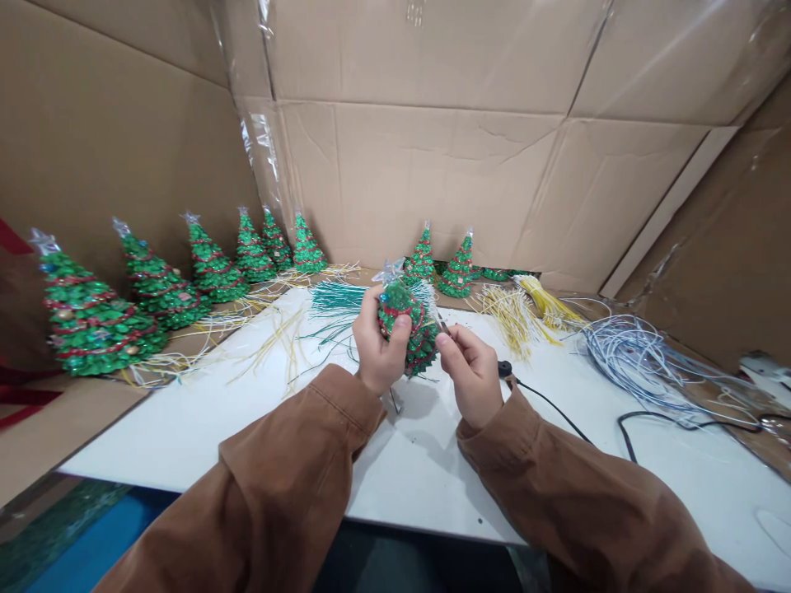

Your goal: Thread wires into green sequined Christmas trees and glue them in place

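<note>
A small green Christmas tree (420,333) with red garland and a clear star on top is held up over the white table (426,486). My left hand (383,342) is wrapped round its upper left side, thumb across the front. Close against the tree's right side, my right hand (470,366) has its fingers pinched on a small thin tool, whose tip meets the branches. Behind the held tree lies a bundle of green wires (337,301) with white ends.
Several finished trees (213,263) line the left and back edges. Yellow and white wires (553,305) lie at the back right, near a coil of pale blue wire (636,354). A black cable (553,405) crosses the right side. Cardboard walls (420,165) enclose the table.
</note>
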Tool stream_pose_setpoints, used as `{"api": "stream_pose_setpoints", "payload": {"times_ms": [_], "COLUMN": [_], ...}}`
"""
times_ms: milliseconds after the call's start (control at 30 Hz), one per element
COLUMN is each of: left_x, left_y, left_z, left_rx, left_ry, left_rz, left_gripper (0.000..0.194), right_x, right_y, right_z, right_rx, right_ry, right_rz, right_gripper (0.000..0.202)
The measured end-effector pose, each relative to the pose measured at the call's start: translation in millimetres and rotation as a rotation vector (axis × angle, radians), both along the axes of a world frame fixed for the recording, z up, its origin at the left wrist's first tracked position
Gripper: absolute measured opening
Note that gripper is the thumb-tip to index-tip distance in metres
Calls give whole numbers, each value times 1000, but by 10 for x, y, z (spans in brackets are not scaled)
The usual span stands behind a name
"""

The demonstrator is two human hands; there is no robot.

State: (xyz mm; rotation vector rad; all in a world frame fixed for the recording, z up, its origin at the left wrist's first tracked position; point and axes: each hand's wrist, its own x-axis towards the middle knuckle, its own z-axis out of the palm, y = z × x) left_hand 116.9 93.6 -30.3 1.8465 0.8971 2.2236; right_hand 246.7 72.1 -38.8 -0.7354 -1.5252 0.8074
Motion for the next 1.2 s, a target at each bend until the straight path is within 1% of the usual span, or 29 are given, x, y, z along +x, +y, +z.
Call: {"api": "stream_pose_setpoints", "payload": {"times_ms": [167,567,767,1200], "left_x": [2,8,3,-2], "left_y": [-17,-9,-7,-6], "left_z": [6,3,0,-4], "left_rx": [-12,-6,-23,-19], "left_ry": [9,-5,14,9], "left_rz": [25,7,31,22], "left_gripper": [31,31,33,31], "right_x": [6,1,-1,2], "right_y": [0,9,14,-1], "right_z": [2,-2,-2,13], "right_rx": [21,0,-4,-3], "right_ry": [-5,15,35,38], "right_rz": [4,6,16,16], "right_gripper": [33,32,32,35]}}
